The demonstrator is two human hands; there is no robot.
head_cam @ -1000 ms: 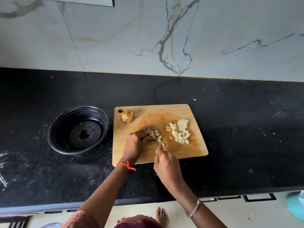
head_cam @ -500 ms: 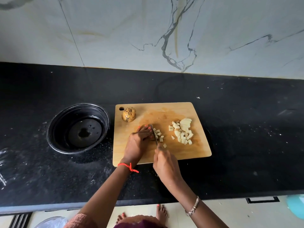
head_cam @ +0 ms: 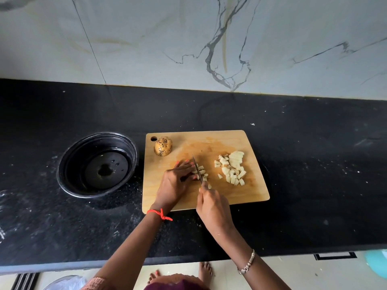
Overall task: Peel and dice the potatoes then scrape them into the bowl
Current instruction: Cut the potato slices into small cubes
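Our left hand (head_cam: 178, 178) pinches the half-diced potato (head_cam: 201, 170); our right hand (head_cam: 213, 208) grips the knife (head_cam: 196, 168); we should keep fingertips (head_cam: 187, 162) tucked, dice even

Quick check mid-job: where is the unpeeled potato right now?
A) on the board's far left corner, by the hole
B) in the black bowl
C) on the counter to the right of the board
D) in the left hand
A: the unpeeled potato sits on the cutting board right beside its hole, apart from the diced pieces.
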